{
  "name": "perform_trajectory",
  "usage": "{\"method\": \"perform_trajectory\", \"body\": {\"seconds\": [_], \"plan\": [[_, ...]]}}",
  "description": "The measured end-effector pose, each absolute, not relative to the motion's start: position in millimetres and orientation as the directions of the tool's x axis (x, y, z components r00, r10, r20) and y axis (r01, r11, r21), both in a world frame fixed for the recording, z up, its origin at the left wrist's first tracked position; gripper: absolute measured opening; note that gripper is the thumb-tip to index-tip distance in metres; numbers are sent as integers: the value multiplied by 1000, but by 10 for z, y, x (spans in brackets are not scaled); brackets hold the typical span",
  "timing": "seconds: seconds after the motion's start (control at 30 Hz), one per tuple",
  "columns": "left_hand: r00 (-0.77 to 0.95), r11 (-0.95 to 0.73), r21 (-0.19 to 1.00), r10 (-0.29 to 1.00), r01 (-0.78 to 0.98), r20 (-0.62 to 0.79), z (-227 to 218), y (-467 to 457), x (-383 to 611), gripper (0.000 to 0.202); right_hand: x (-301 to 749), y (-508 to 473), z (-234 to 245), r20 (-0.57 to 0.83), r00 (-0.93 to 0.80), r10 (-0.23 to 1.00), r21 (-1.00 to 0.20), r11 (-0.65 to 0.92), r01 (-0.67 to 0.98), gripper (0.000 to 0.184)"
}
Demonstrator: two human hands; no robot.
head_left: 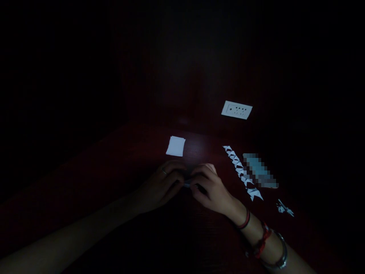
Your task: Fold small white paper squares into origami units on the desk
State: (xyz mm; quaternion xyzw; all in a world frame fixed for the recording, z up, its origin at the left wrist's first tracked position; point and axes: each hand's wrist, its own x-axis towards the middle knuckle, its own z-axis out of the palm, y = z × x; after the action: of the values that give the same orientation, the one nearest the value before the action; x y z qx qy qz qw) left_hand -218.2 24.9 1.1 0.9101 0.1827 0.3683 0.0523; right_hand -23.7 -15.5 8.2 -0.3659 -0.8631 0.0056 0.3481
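My left hand (168,183) and my right hand (209,188) come together over the dark red table, fingers bent inward. Between their fingertips is a small piece of paper (187,183), dim and mostly covered by the fingers, so its folds cannot be made out. Both hands are closed on it, one from each side. Beyond them lies a small stack of white paper squares (176,146). To the right, folded white paper pieces (238,167) form a slanting row, with pointed corners showing.
A phone-like flat object (260,170), blurred by pixels, lies right of the row. Nearer on that side is a little heap of thin white bits (284,208). A white socket plate (236,110) is on the dark wall behind. Most surroundings are too dark to see.
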Motion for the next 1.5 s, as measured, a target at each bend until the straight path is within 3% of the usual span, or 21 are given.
{"method": "perform_trajectory", "body": {"seconds": [0.17,0.27,0.43,0.6,0.73,0.97,1.17,1.33,1.5], "plan": [[524,-852,291,503,435,688,17,305,-2258,9,-62,-67,16,587,-438,681,-286,681,675,6],[540,-839,285,523,465,660,16,341,-2271,9,-21,-45,8,627,-360,691,-310,645,698,6],[652,-921,175,372,348,661,-54,390,-2239,7,-71,-76,33,592,-438,676,-234,664,710,17],[794,-920,228,390,318,466,-125,439,-2215,31,-29,-36,-36,441,-531,724,-142,640,755,18],[869,-964,88,263,250,419,-175,506,-2220,22,-9,-3,-100,376,-546,749,-140,628,765,22],[729,-879,91,443,468,522,-224,551,-2185,15,-53,35,-154,410,-505,759,-181,611,771,20],[716,-838,82,508,540,479,-316,556,-2142,23,-75,136,-204,435,-493,753,-215,619,755,13],[678,-841,184,524,509,516,-379,591,-2151,15,-100,140,-202,474,-421,773,-368,609,703,10],[571,-785,320,609,530,550,-439,675,-2203,12,-60,173,-227,460,-216,861,-564,471,678,12]]}}
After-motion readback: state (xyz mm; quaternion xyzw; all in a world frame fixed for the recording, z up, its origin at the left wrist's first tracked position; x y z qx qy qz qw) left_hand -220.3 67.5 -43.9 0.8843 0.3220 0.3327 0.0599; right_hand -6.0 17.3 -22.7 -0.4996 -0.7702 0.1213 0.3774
